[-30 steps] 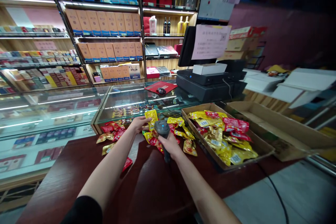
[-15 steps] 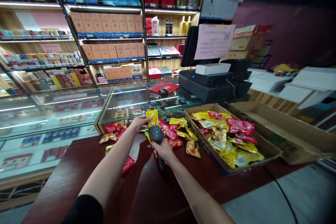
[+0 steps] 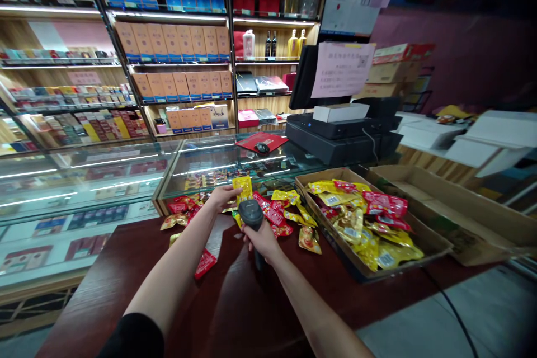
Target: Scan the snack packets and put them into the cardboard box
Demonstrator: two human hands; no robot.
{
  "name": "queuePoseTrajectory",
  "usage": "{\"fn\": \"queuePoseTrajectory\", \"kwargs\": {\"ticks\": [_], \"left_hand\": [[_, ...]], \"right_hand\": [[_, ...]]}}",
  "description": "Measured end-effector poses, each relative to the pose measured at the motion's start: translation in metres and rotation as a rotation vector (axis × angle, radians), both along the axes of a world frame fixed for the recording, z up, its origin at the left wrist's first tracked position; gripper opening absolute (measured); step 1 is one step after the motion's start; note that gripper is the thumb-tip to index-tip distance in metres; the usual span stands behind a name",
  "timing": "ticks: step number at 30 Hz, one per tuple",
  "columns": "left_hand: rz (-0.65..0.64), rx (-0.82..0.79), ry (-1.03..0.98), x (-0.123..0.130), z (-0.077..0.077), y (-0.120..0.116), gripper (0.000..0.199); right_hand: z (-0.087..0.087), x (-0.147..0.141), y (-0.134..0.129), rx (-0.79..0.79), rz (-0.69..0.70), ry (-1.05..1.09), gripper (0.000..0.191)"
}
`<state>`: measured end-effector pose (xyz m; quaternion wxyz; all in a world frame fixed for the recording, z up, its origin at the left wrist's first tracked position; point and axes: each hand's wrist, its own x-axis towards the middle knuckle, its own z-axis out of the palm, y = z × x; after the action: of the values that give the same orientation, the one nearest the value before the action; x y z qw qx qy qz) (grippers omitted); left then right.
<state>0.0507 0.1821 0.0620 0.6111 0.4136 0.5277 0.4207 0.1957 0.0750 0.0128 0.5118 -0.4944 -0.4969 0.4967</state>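
Note:
Between the thumb and fingers of my left hand (image 3: 224,197) is a yellow snack packet (image 3: 243,188), held up by its edge. My right hand (image 3: 260,238) is wrapped round the handle of a black barcode scanner (image 3: 250,213), whose head points at the yellow packet. Around both hands, loose packets lie on the dark red counter (image 3: 168,302): red packets (image 3: 271,210), yellow packets (image 3: 286,196) and a gold packet (image 3: 309,239) right of the scanner. Another red packet (image 3: 205,263) lies partly hidden behind my left forearm.
A cardboard tray (image 3: 335,243) of mixed packets stands at the right, beside another cardboard tray (image 3: 482,251). Behind are a glass display case (image 3: 201,151), a mouse (image 3: 262,147) on a red mat, and a monitor (image 3: 304,78) above a black till (image 3: 327,142). A cable (image 3: 453,307) hangs at lower right.
Both hands keep their grips on the packet and the scanner, almost in place. The blue light on top of the scanner no longer shows. The view has shifted very slightly.

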Motion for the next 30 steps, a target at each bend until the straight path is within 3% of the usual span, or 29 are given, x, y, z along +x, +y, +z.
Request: {"fn": "queuePoseTrajectory", "kwargs": {"ticks": [4,10,16,21,30], "left_hand": [[-0.049,-0.022,-0.016,-0.005,-0.005,-0.001,0.046],[-0.123,-0.073,0.0,0.0,-0.008,-0.01,0.036],[-0.173,-0.131,-0.1,0.027,0.01,-0.018,0.019],[-0.248,-0.144,-0.167,0.082,0.034,-0.013,0.007],[-0.454,-0.096,-0.128,0.237,0.071,-0.012,0.009]], "right_hand": [[0.023,0.014,0.013,0.212,-0.144,-0.01,0.03],[0.035,0.026,0.032,0.007,-0.092,0.164,0.023],[0.042,0.048,0.038,-0.116,-0.159,0.204,0.02],[0.061,0.097,0.035,-0.062,-0.265,0.198,0.022],[0.095,0.213,-0.002,0.055,-0.532,0.215,0.023]]}}
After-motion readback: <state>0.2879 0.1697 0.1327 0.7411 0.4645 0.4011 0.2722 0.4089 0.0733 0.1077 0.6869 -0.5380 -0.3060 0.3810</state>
